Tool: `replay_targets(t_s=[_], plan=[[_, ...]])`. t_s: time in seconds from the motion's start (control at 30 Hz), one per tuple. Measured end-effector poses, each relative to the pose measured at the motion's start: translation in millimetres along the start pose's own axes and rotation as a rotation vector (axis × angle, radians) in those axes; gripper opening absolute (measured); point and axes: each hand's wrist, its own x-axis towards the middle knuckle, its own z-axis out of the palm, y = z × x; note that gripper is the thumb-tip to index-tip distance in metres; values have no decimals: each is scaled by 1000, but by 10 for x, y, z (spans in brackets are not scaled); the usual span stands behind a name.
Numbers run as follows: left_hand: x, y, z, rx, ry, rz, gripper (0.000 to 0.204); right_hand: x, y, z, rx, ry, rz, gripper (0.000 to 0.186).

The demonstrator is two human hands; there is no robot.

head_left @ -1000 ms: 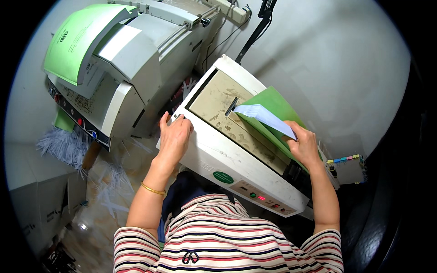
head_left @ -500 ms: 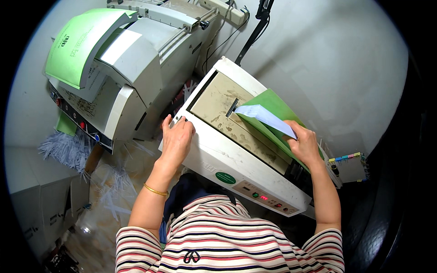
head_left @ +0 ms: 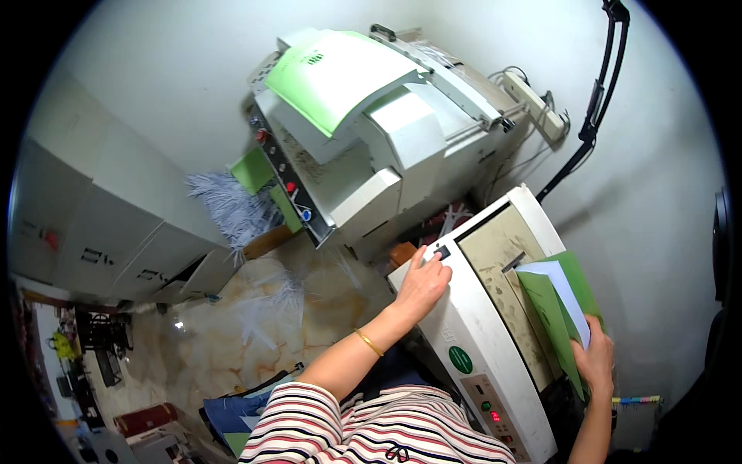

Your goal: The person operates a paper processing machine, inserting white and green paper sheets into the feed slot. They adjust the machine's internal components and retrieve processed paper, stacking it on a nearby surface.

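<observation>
From where I stand, the person's right hand [head_left: 593, 357] is closed around the lower end of a green-covered booklet with white pages [head_left: 550, 313], thumb inside against the paper. The booklet tilts, parted, above the stained beige top panel [head_left: 488, 246] of a long white machine [head_left: 483, 325]. The left hand [head_left: 425, 286], grasping nothing I can see, has its fingers loosely bent at a small dark switch [head_left: 442, 252] on the machine's corner. Behind, 1 curved green sheet [head_left: 340, 73] covers a bulky grey machine [head_left: 421, 147].
</observation>
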Motion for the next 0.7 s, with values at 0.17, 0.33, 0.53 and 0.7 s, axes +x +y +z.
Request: replay_targets(t_s=[0.17, 0.33, 0.53, 0.7], plan=[[118, 26, -205, 116, -156, 50, 6, 0, 90, 50, -22, 0, -82, 38], [164, 90, -107, 153, -195, 45, 7, 11, 247, 88, -4, 57, -165, 33], [96, 143, -88, 179, -265, 26, 11, 67, 346, 55, 36, 97, -232, 30], [80, 132, -136, 121, -343, -11, 11, 63, 407, -128, 109, 156, -290, 33]])
